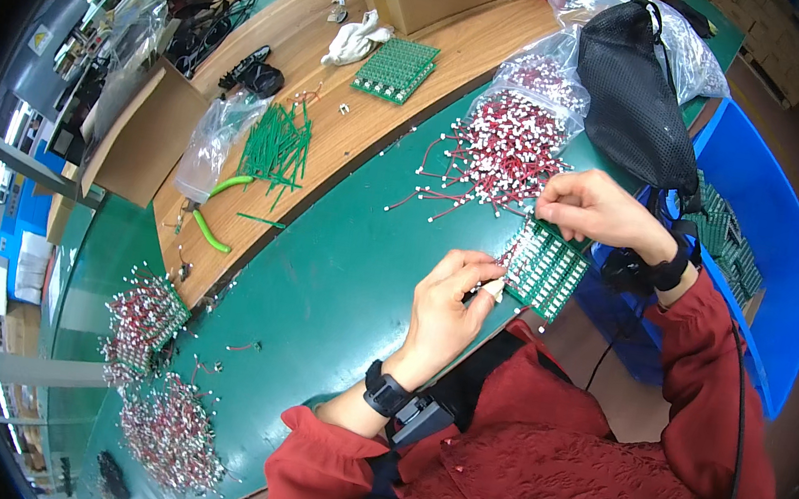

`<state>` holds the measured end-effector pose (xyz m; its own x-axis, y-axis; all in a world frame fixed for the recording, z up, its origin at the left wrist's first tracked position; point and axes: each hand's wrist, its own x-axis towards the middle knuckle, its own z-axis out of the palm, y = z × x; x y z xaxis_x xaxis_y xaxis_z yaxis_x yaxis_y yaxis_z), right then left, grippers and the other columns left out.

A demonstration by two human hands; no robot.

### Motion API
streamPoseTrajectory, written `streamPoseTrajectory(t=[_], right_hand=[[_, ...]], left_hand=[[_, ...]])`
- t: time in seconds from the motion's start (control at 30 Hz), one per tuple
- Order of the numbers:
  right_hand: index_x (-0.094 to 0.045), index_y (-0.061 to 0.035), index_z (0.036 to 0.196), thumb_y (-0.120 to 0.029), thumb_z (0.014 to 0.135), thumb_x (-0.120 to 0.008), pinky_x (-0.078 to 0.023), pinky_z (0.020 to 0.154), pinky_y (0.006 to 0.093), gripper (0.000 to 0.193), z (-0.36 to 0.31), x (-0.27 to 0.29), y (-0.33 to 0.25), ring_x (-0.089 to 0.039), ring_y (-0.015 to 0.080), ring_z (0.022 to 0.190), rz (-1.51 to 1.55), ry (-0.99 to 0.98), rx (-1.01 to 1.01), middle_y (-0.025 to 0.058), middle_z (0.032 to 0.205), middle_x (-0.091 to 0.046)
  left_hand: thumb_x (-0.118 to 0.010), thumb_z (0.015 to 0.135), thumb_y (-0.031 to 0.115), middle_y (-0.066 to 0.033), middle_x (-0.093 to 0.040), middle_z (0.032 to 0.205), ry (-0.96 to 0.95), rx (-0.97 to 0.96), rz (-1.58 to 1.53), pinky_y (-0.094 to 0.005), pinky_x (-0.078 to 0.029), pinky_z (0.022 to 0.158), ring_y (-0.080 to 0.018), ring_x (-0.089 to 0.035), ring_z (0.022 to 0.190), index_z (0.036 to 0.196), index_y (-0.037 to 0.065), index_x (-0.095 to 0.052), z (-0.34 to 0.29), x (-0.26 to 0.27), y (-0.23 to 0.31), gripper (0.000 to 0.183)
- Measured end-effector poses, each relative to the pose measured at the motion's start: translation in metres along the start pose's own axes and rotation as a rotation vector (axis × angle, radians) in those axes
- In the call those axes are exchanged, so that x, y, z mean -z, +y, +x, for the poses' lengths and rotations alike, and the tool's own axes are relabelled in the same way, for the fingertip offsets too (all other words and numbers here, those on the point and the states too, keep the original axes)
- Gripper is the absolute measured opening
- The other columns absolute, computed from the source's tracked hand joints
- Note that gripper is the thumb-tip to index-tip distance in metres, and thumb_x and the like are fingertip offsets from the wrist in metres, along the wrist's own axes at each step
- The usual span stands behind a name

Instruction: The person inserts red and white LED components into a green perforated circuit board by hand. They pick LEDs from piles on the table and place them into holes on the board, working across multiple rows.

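Inspecting the bench from the largest item down, we are finding the green work table (pixel 335 281) carrying everything in play, with a wooden board (pixel 334 130) lying across its far side and a blue bin (pixel 772 258) standing off the near right edge. A black mesh bag (pixel 638 89) is resting at the table's right end, just beyond a loose heap of red-leaded components (pixel 507 158) spilling from a clear plastic bag.

The green circuit board (pixel 547 267) is lying at the near edge of the table, between the two hands, its right portion overhanging slightly. The left hand (pixel 447 306) is curling closed at the board's left edge, thumb and forefinger pinching what appears to be a small pale part, though the view is too coarse to confirm it. The right hand (pixel 598 211) is hovering closed over the board's far corner, fingertips narrowed onto a red lead.

We are judging the step as seating a component into the board. To do it well, we are recommending that the left hand be steadying the board flat against the table, that each lead be entering its hole straight rather than bent, and that the overhanging side be drawn fully onto the surface. Green cutters (pixel 214 215) and a bundle of green wires (pixel 277 145) are lying well apart on the wooden board.
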<state>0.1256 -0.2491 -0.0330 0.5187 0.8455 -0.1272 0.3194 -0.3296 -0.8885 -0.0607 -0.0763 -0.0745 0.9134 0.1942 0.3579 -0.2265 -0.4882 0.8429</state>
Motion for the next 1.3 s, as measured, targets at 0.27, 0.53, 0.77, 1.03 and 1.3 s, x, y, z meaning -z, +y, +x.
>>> streamPoseTrajectory(t=[0.27, 0.53, 0.77, 1.03, 1.3], right_hand=[[-0.068, -0.0005, 0.086, -0.008, 0.078, -0.066, -0.052, 0.064, 0.0323, 0.012, -0.021, 0.019, -0.001, -0.067, 0.02, 0.067, -0.323, 0.266, 0.161, 0.0106, 0.079, -0.068], [-0.065, -0.0024, 0.081, -0.011, 0.078, -0.065, -0.051, 0.069, 0.0414, 0.009, 0.001, -0.015, 0.002, -0.066, 0.033, 0.078, -0.513, 0.215, 0.204, 0.0141, 0.082, -0.067], [-0.063, -0.0037, 0.08, -0.01, 0.078, -0.067, -0.05, 0.063, 0.0428, 0.008, 0.009, -0.029, -0.002, -0.064, 0.0324, 0.072, -0.698, 0.333, 0.24, 0.0106, 0.079, -0.064], [-0.06, -0.002, 0.074, -0.006, 0.074, -0.063, -0.05, 0.057, 0.0444, 0.006, 0.001, -0.024, -0.007, -0.064, 0.0354, 0.065, -1.035, 0.343, 0.15, 0.0128, 0.072, -0.063], [-0.061, 0.0015, 0.074, -0.004, 0.07, -0.063, -0.05, 0.057, 0.0312, 0.006, -0.01, 0.005, -0.012, -0.065, 0.0201, 0.058, -0.556, 0.259, 0.007, 0.0107, 0.063, -0.063]], left_hand=[[-0.064, 0.072, -0.006, -0.0102, -0.069, 0.094, 0.054, 0.046, -0.08, -0.0295, -0.052, 0.077, -0.0206, -0.066, 0.086, 0.09, 0.002, -0.071, -0.003, 0.006, 0.01, 0.02], [-0.063, 0.072, -0.006, -0.0104, -0.069, 0.094, 0.042, 0.061, -0.085, -0.0287, -0.052, 0.075, -0.0192, -0.066, 0.084, 0.089, 0.001, -0.07, -0.002, 0.006, 0.011, 0.021], [-0.066, 0.074, -0.005, -0.01, -0.069, 0.095, 0.019, 0.063, -0.112, -0.0286, -0.052, 0.075, -0.0188, -0.065, 0.083, 0.091, 0.002, -0.071, -0.004, 0.005, 0.006, 0.019], [-0.066, 0.074, -0.004, -0.0098, -0.069, 0.094, 0.018, 0.077, -0.135, -0.0291, -0.053, 0.072, -0.0186, -0.066, 0.082, 0.091, 0.002, -0.07, -0.004, 0.004, 0.003, 0.018], [-0.066, 0.075, -0.001, -0.0087, -0.069, 0.093, 0.019, 0.052, -0.099, -0.0296, -0.053, 0.072, -0.0194, -0.066, 0.082, 0.089, 0.002, -0.07, -0.004, 0.005, 0.003, 0.015]])
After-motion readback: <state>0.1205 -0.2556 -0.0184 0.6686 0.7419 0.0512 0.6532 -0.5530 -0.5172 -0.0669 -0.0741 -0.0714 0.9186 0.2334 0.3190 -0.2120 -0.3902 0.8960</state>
